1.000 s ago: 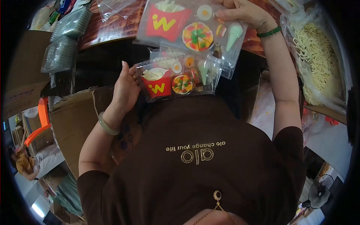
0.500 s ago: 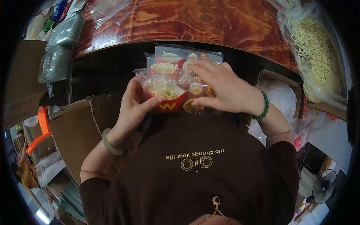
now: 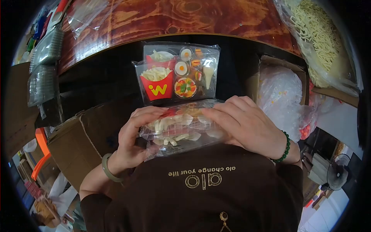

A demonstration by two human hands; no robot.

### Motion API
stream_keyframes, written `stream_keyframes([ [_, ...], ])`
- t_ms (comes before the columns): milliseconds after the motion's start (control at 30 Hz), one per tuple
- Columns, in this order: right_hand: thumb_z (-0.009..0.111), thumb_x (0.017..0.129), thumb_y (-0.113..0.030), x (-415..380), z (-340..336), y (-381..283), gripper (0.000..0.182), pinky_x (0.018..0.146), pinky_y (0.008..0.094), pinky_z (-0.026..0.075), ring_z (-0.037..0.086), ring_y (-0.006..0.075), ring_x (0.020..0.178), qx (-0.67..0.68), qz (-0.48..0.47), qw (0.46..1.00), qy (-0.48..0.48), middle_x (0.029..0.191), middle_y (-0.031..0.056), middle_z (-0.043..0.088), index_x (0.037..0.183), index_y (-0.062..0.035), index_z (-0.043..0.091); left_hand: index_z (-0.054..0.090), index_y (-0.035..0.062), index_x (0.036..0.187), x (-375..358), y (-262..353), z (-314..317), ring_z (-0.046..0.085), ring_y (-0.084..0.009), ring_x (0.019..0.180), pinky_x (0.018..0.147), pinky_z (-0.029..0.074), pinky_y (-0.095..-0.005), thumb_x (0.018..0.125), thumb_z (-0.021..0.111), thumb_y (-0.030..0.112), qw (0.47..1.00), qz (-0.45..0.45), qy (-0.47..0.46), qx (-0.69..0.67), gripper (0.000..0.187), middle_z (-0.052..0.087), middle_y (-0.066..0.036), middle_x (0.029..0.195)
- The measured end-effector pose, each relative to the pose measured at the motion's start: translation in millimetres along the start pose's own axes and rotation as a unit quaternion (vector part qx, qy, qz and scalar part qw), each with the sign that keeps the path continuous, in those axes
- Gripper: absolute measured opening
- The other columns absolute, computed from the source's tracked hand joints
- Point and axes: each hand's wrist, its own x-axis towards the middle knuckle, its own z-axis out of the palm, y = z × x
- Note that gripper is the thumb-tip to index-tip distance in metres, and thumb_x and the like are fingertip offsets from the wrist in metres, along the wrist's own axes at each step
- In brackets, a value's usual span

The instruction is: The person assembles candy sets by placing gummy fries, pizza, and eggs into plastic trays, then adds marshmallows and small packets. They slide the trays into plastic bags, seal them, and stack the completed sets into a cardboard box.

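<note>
My left hand (image 3: 135, 135) grips the left side of several clear plastic packs (image 3: 177, 129) stacked close to my chest, and my right hand (image 3: 247, 125) holds their right side. White fry-like pieces and some red show through the plastic. Just beyond them, more clear packs (image 3: 208, 91) rest at the dark space under the table edge. The front one shows a red fries box (image 3: 156, 87) with a yellow mark, an egg piece (image 3: 181, 68), a small round pizza piece (image 3: 185, 87) and a cone-shaped piece (image 3: 208, 75).
A reddish wooden table (image 3: 170, 19) spans the top. Clear plastic trays (image 3: 46, 50) are stacked at the left. Cardboard (image 3: 85, 139) stands at lower left. On the right are a bag of pale fry-like pieces (image 3: 317, 42), a box with plastic bags (image 3: 284, 89) and a fan (image 3: 338, 172).
Both hands have drawn some of the packs down toward my chest and tilted them. The other packs are left beyond them, now more fully visible.
</note>
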Motion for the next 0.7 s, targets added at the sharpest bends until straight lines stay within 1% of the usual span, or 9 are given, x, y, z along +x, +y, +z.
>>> stream_keyframes([
  [200, 0.079, 0.062, -0.021, 19, -3, 19, 0.076, 0.084, 0.0372, 0.041, 0.052, 0.0265, 0.098, 0.033, -0.015, 0.999, -0.026, 0.111, 0.0093, 0.056, 0.128, -0.0022, 0.048, 0.048, -0.0006, 0.121, -4, -13, 4, 0.055, -0.0314, 0.114, 0.097, 0.041, -0.0402, 0.076, 0.075, 0.013, 0.997, -0.049, 0.035, -0.057, 0.054, 0.054, -0.020, 0.123],
  [267, 0.081, 0.067, -0.032, 37, -3, 34, 0.080, 0.091, 0.0376, 0.041, 0.051, 0.0305, 0.107, 0.132, -0.006, 0.991, -0.004, 0.119, 0.0149, 0.054, 0.131, -0.0009, 0.045, 0.047, 0.0000, 0.123, 0, -17, 5, 0.049, -0.0299, 0.121, 0.099, 0.041, -0.0387, 0.075, 0.077, 0.017, 0.988, -0.099, 0.083, -0.084, 0.059, 0.045, -0.020, 0.134],
  [333, 0.077, 0.069, -0.047, 56, 7, 52, 0.088, 0.101, 0.0403, 0.035, 0.047, 0.0349, 0.117, 0.087, -0.031, 0.995, 0.032, 0.127, 0.0205, 0.049, 0.134, 0.0003, 0.041, 0.045, 0.0013, 0.127, 5, -16, 2, 0.043, -0.0271, 0.126, 0.100, 0.039, -0.0374, 0.074, 0.079, 0.015, 0.977, -0.159, 0.104, -0.101, 0.065, 0.035, -0.020, 0.141],
  [400, 0.075, 0.068, -0.054, 73, 14, 64, 0.094, 0.107, 0.0429, 0.028, 0.042, 0.0377, 0.124, -0.054, 0.034, 0.997, 0.040, 0.133, 0.0233, 0.044, 0.135, 0.0009, 0.039, 0.047, 0.0016, 0.127, 9, -29, -4, 0.041, -0.0268, 0.128, 0.102, 0.037, -0.0374, 0.071, 0.082, 0.018, 0.975, -0.178, 0.110, 0.079, 0.068, 0.033, -0.020, 0.142],
  [467, 0.072, 0.068, -0.059, 78, 10, 65, 0.096, 0.104, 0.0439, 0.028, 0.044, 0.0367, 0.120, -0.006, 0.041, 0.999, -0.007, 0.130, 0.0225, 0.046, 0.135, 0.0015, 0.039, 0.051, 0.0014, 0.125, 13, -33, -4, 0.042, -0.0284, 0.127, 0.104, 0.034, -0.0383, 0.069, 0.083, 0.024, 0.967, -0.206, 0.135, 0.062, 0.069, 0.035, -0.020, 0.140],
  [533, 0.073, 0.067, -0.056, 69, 4, 49, 0.094, 0.099, 0.0418, 0.031, 0.045, 0.0352, 0.116, 0.001, 0.076, 0.996, -0.043, 0.128, 0.0209, 0.046, 0.134, 0.0017, 0.039, 0.054, 0.0016, 0.120, 16, -23, 3, 0.043, -0.0311, 0.126, 0.103, 0.035, -0.0399, 0.067, 0.084, 0.033, 0.907, -0.321, 0.157, -0.223, 0.069, 0.037, -0.021, 0.139],
  [567, 0.076, 0.066, -0.052, 60, 4, 40, 0.092, 0.094, 0.0402, 0.033, 0.047, 0.0327, 0.110, -0.010, 0.050, 0.999, 0.003, 0.124, 0.0184, 0.047, 0.133, 0.0013, 0.040, 0.054, 0.0016, 0.120, 10, -22, 0, 0.043, -0.0311, 0.126, 0.103, 0.035, -0.0399, 0.067, 0.084, 0.033, 0.906, -0.323, 0.155, -0.224, 0.069, 0.037, -0.021, 0.139],
  [633, 0.079, 0.065, -0.042, 40, -6, 18, 0.089, 0.093, 0.0402, 0.034, 0.048, 0.0312, 0.107, 0.019, 0.045, 0.999, -0.016, 0.121, 0.0161, 0.048, 0.133, 0.0003, 0.040, 0.054, 0.0023, 0.120, -4, -21, -5, 0.044, -0.0319, 0.124, 0.101, 0.037, -0.0406, 0.066, 0.084, 0.031, 0.986, -0.138, 0.087, 0.031, 0.069, 0.040, -0.022, 0.136],
  [700, 0.083, 0.061, -0.028, 28, -6, 8, 0.088, 0.091, 0.0399, 0.035, 0.047, 0.0301, 0.105, 0.032, 0.065, 0.996, -0.054, 0.119, 0.0142, 0.048, 0.133, -0.0004, 0.040, 0.055, 0.0024, 0.118, -4, -18, 1, 0.045, -0.0344, 0.123, 0.099, 0.038, -0.0419, 0.069, 0.081, 0.034, 0.994, -0.056, 0.083, 0.051, 0.064, 0.040, -0.025, 0.135],
])
